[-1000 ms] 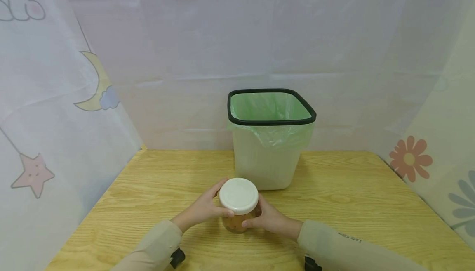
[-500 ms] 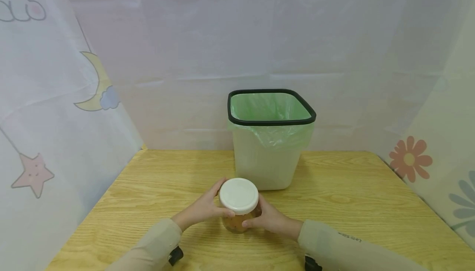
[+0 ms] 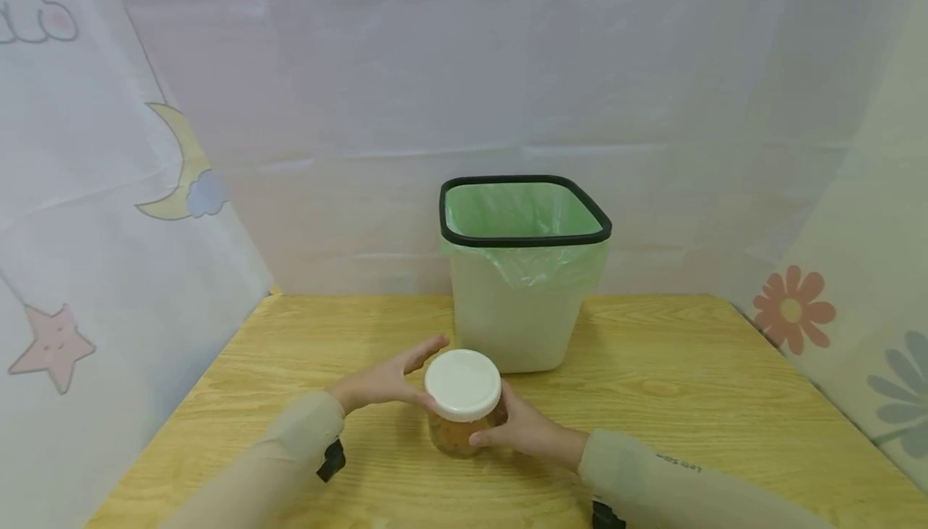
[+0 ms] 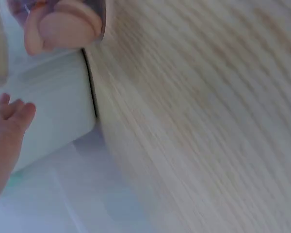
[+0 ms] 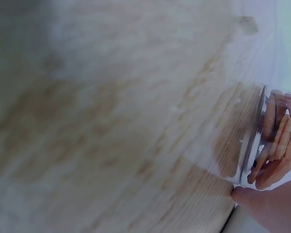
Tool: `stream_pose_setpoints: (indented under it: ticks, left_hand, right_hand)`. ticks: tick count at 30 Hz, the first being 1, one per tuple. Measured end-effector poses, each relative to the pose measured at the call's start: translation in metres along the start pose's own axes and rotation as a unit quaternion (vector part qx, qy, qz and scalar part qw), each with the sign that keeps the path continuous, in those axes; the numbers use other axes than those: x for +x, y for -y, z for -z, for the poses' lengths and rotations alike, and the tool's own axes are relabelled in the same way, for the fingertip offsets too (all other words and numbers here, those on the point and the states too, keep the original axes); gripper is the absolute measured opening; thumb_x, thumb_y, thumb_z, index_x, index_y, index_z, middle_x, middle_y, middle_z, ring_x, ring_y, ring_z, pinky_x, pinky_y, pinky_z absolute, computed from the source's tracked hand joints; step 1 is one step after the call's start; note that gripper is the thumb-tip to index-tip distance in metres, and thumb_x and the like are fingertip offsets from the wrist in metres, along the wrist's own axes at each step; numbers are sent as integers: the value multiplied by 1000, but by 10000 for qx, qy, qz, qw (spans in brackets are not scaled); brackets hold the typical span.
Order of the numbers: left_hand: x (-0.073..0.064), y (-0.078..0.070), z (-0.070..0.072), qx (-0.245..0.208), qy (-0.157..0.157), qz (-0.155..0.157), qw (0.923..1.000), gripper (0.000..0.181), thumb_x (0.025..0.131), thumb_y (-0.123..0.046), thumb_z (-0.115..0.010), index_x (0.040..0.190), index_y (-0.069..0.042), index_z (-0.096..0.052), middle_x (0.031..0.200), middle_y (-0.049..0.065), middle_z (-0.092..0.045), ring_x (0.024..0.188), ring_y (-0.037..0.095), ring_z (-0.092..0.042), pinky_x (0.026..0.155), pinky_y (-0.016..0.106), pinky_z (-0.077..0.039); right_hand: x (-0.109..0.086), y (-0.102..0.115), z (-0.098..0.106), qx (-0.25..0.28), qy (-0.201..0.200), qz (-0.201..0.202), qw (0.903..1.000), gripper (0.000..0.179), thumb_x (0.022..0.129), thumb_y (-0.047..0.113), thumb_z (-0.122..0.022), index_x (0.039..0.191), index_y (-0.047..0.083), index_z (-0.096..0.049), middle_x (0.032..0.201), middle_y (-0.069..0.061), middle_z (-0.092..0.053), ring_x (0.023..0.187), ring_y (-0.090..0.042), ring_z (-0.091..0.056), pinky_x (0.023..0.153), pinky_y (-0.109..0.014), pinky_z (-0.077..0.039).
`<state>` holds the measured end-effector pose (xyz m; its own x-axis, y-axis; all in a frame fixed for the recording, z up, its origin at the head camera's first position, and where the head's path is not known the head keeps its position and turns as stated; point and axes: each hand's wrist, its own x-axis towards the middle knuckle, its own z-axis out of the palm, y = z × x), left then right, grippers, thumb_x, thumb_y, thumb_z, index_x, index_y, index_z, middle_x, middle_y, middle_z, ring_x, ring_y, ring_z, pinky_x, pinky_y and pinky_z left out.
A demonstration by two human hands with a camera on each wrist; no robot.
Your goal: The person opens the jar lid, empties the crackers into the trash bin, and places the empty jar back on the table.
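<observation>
A clear jar with a round white lid stands on the wooden table, in front of the bin. Inside it, several brownish, biscuit-like pieces show through the wall in the right wrist view. My right hand grips the jar's right side low down, thumb at the front. On the left, my left hand is spread, its thumb tip right at the lid's edge and its fingers stretched out behind. Seen in the left wrist view, the left hand's fingers are straight and hold nothing.
Just behind the jar stands a white bin with a black rim and a green bag liner. Patterned cloth sheets enclose the wooden table at the back and both sides.
My left hand has let go of the lid and drawn back to the left, its fingers spreading. The right hand keeps its grip on the jar. The head view has shifted slightly.
</observation>
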<state>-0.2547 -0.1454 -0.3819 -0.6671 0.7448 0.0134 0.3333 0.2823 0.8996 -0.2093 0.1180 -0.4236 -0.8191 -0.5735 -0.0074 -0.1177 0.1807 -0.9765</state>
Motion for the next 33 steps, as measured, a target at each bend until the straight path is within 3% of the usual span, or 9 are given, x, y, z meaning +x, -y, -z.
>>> stream_pose_setpoints:
  ticks: [4, 12, 26, 33]
  left_hand:
    - [4, 1, 10, -127, 404, 5, 9991, 107, 83, -41, -77, 154, 1, -10, 160, 17, -12, 145, 38, -10, 112, 61, -14]
    - [13, 1, 22, -19, 1018, 31, 9948, 118, 77, -53, -77, 155, -2, -6, 161, 15, -6, 146, 34, -6, 114, 57, -13]
    - [21, 4, 24, -25, 1310, 278, 9910, 124, 71, -56, -81, 156, -5, -6, 162, 11, -7, 146, 32, -9, 113, 57, -14]
    - [24, 6, 21, -58, 1308, 337, 9908, 121, 70, -55, -82, 157, -9, -11, 161, 12, -14, 145, 31, -16, 112, 56, -18]
  right_hand:
    - [0, 0, 0, 5, 2, -45, 10000, 99, 85, 16, -78, 152, -2, -7, 154, -28, -21, 139, -49, -19, 107, -68, -15]
    - [0, 0, -1, -49, -2, -25, 10000, 98, 84, 18, -78, 152, -2, -9, 153, -26, -26, 138, -47, -24, 108, -67, -16]
    - [-1, 0, 0, -30, 97, 86, 9999, 100, 85, 20, -77, 152, -2, -6, 153, -26, -24, 139, -45, -23, 109, -65, -17]
    - [-1, 2, -1, -68, 77, 59, 9999, 101, 85, 21, -78, 152, -3, -7, 154, -26, -23, 139, -46, -23, 109, -65, -18]
